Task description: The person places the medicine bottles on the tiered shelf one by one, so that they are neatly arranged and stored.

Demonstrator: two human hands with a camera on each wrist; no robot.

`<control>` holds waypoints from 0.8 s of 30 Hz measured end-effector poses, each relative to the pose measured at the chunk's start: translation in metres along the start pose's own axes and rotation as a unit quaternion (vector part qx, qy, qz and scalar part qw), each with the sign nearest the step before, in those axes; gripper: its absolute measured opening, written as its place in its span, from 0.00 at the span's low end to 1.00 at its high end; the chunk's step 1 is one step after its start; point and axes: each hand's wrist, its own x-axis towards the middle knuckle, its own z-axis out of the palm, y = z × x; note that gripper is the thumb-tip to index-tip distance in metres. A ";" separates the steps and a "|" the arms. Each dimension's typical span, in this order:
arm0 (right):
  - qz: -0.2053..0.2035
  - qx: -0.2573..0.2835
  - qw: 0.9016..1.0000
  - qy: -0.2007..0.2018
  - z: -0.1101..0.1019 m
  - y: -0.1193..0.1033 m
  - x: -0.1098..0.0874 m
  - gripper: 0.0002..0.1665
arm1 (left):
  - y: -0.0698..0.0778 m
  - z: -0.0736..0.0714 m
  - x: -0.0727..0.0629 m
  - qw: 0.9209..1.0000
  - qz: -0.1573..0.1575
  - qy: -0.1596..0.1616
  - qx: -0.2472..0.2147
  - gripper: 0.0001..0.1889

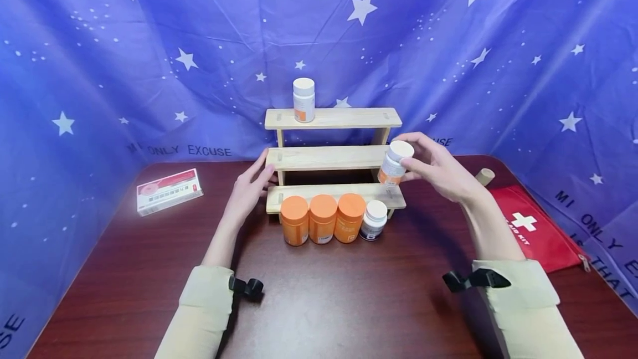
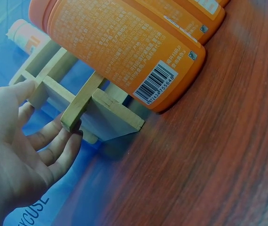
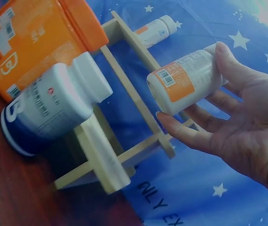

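Note:
My right hand [image 1: 431,168] holds a white pill bottle with an orange-and-white label [image 1: 392,164] between thumb and fingers, tilted, in front of the right end of the middle tier. A three-tier wooden shelf [image 1: 331,157] stands before me. My left hand [image 1: 251,187] grips its left end; in the left wrist view the thumb lies at one tier's end and fingertips curl at another. A similar white bottle [image 1: 304,101] stands on the top tier. Before the lowest tier stand several orange bottles [image 1: 323,219] and a white bottle with a dark blue label [image 1: 374,220].
On the table's left lies a red-and-white medicine box [image 1: 169,191]. A red first aid pouch [image 1: 535,231] lies at the right, with a small pale wooden cylinder [image 1: 485,176] beside it. A blue starred curtain [image 1: 224,43] hangs behind and on both sides.

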 end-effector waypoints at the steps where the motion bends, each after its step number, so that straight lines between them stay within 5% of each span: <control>1: 0.002 -0.006 1.000 0.003 0.000 -0.003 0.004 0.19 | 0.000 0.000 0.000 1.000 0.000 -0.001 0.000 0.36; 14: 0.039 -0.064 0.995 0.063 0.008 -0.038 0.068 0.21 | 0.000 -0.001 0.000 1.000 0.007 -0.008 -0.003 0.36; 24: 0.055 -0.045 0.995 0.068 0.016 -0.056 0.115 0.20 | 0.000 -0.001 0.000 1.000 0.009 -0.010 -0.003 0.35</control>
